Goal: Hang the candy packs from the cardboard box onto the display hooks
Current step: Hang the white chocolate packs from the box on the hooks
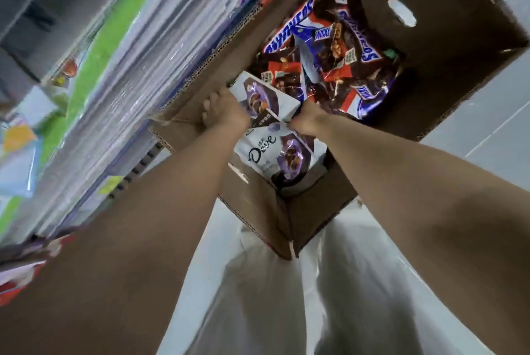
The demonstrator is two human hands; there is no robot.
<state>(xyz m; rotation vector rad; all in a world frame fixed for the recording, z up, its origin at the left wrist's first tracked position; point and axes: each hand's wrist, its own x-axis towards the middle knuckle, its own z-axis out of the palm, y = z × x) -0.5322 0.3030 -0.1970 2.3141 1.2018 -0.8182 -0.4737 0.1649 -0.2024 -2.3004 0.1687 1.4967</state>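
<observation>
In the head view both hands reach down inside the cardboard box [444, 53]; the left hand [225, 115] curls its fingers round the left edge of a white Dove pack [262, 93], and the right hand [307, 122] pinches what seems to be the same pack at its right corner, so the pack is gripped from both sides and sits low in the box, not yet lifted out; the main risk, as I judge it, is the slick wrapper sliding out of the right-hand pinch on the way up; a second Dove pack [269, 154] lies just beneath the grip, touching the held one, and could be dragged up and fall back; hard squeezing could also crumple the pack's top, where the hook must pass; beyond the grip a heap of Snickers packs [338, 47] overlaps, apart from both hands; the box's side wall stands tight against the left knuckles and may snag the pack as it rises; further left of the grip the shelving [129, 67] is a blur, and no display hooks can be made out there; nearer than the grip, under the forearms, are pale trousers [286, 297]; right of it, grey floor [487, 125].
</observation>
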